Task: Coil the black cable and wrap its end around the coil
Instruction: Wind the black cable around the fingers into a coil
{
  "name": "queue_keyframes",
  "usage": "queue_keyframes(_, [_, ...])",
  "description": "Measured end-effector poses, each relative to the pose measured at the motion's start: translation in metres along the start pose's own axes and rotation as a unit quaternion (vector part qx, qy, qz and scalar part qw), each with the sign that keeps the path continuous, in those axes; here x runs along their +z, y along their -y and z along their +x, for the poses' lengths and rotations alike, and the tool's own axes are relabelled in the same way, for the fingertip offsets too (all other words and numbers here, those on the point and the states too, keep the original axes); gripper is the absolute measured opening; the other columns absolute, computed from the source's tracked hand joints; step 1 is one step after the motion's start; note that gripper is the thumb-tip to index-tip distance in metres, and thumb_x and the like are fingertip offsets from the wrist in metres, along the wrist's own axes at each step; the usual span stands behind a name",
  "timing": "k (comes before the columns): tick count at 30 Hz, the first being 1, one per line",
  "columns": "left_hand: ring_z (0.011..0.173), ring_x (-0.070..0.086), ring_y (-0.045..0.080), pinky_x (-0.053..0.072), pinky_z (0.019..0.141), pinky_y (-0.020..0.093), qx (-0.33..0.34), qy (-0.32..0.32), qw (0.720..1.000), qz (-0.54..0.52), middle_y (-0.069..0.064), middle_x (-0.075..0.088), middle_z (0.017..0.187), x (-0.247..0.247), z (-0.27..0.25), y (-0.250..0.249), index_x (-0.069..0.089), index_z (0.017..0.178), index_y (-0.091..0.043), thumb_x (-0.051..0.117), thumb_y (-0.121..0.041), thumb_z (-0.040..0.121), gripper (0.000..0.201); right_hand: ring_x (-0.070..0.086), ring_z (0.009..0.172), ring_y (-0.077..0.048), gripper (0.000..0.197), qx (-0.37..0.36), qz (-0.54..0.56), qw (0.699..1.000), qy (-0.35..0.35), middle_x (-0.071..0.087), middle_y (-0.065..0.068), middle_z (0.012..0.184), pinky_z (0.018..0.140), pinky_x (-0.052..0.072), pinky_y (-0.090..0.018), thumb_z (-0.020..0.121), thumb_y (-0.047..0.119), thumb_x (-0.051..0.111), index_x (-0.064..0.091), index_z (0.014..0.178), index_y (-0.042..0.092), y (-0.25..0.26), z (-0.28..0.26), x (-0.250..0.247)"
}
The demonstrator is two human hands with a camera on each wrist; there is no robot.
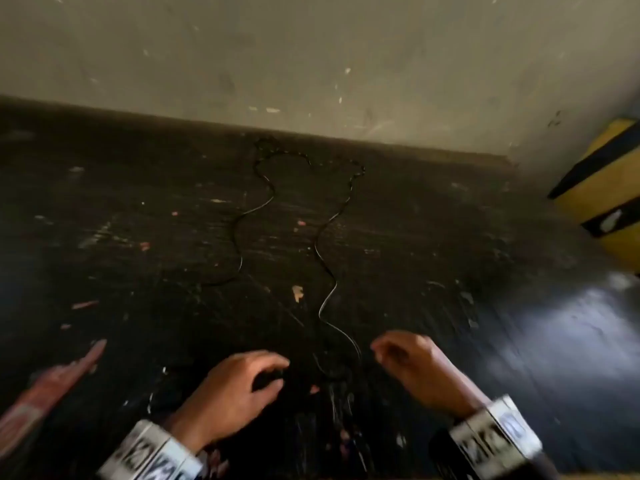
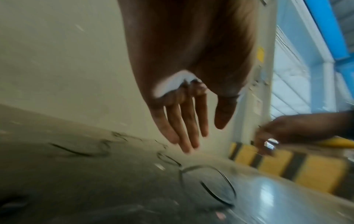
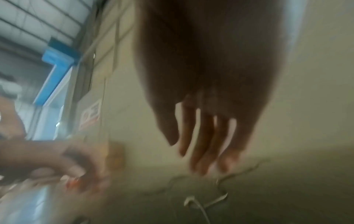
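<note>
Black cable (image 1: pixel 323 258) stretches lengthwise toward the wall; its near end lies between loosely spread, empty left hand (image 1: pixel 239 386) and right hand (image 1: pixel 415 365).

Right hand (image 3: pixel 201 98) over cable (image 3: pixel 222 189) (blurred)

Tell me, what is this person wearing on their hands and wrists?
The left hand and right hand are bare, no gloves. Each wrist carries a pale band printed with black block markings, and a dark sleeve edge shows behind the right one. A shiny ring sits on a right-hand finger.

Industrial hall — scuffed dark floor (image 1: pixel 450 237), yellow-black hazard barrier (image 1: pixel 602 188), blue steel framing (image 2: pixel 325 27).
</note>
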State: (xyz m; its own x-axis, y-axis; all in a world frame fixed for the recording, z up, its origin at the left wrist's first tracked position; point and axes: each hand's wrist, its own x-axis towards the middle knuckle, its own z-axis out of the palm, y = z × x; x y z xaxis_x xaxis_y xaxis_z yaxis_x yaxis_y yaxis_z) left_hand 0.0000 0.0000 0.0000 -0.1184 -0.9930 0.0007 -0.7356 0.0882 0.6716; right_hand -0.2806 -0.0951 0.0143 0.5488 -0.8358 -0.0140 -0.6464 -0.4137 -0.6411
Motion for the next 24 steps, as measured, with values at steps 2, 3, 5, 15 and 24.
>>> queue_keyframes(2, [0.119, 0.053, 0.000, 0.034, 0.103, 0.013, 0.031, 0.034, 0.999, 0.010, -0.013, 0.062, 0.126, 0.015, 0.019, -0.004, 0.063, 0.123, -0.025, 0.040, -0.053, 0.074, 0.061, 0.065, 0.081, -0.010, 0.022, 0.044, -0.036, 0.998, -0.003, 0.069, 0.006, 0.092, 0.077, 0.054, -0.027, 0.084, 0.026, 0.064, 0.067, 0.106, 0.027, -0.002, 0.025, 0.005])
queue_keyframes(3, [0.124, 0.050, 0.002, 0.031, 0.105, 0.013, 0.039, 0.052, 0.998, 0.024, -0.010, 0.059, 0.133, 0.024, 0.030, -0.005, 0.058, 0.128, -0.024, 0.039, -0.052, 0.076, 0.062, 0.065, 0.089, -0.014, 0.030, 0.067, -0.060, 0.996, 0.016, 0.067, 0.003, 0.101, 0.083, 0.053, -0.029, 0.085, 0.027, 0.064, 0.064, 0.114, 0.021, -0.004, 0.036, 0.008])
queue_keyframes(5, [0.130, 0.045, 0.005, 0.030, 0.108, 0.016, 0.052, 0.076, 0.995, 0.038, -0.005, 0.053, 0.141, 0.040, 0.046, -0.006, 0.052, 0.135, -0.023, 0.048, -0.043, 0.084, 0.055, 0.063, 0.099, -0.017, 0.039, 0.100, -0.091, 0.989, 0.060, 0.065, 0.000, 0.111, 0.087, 0.050, -0.028, 0.086, 0.029, 0.063, 0.059, 0.122, 0.016, -0.006, 0.056, 0.015])
queue_keyframes(15, [0.115, 0.059, 0.016, 0.048, 0.096, 0.033, 0.050, 0.143, 0.987, 0.058, -0.002, 0.063, 0.127, 0.061, 0.075, -0.009, 0.058, 0.124, -0.023, 0.058, -0.029, 0.085, 0.040, 0.059, 0.056, -0.009, 0.016, 0.158, 0.031, 0.979, 0.122, 0.065, -0.006, 0.074, 0.055, 0.048, -0.021, 0.082, 0.005, 0.065, 0.066, 0.098, 0.004, -0.015, 0.085, 0.039])
queue_keyframes(24, [0.079, 0.071, 0.011, 0.055, 0.078, 0.031, 0.026, 0.045, 0.984, -0.173, 0.004, 0.076, 0.081, 0.024, 0.074, -0.028, 0.071, 0.088, -0.011, 0.060, -0.017, 0.089, 0.013, 0.064, 0.057, -0.010, 0.026, 0.060, 0.256, 0.961, 0.084, 0.070, -0.005, 0.076, 0.053, 0.054, -0.022, 0.093, -0.003, 0.048, 0.061, 0.111, 0.011, 0.043, 0.090, -0.012])
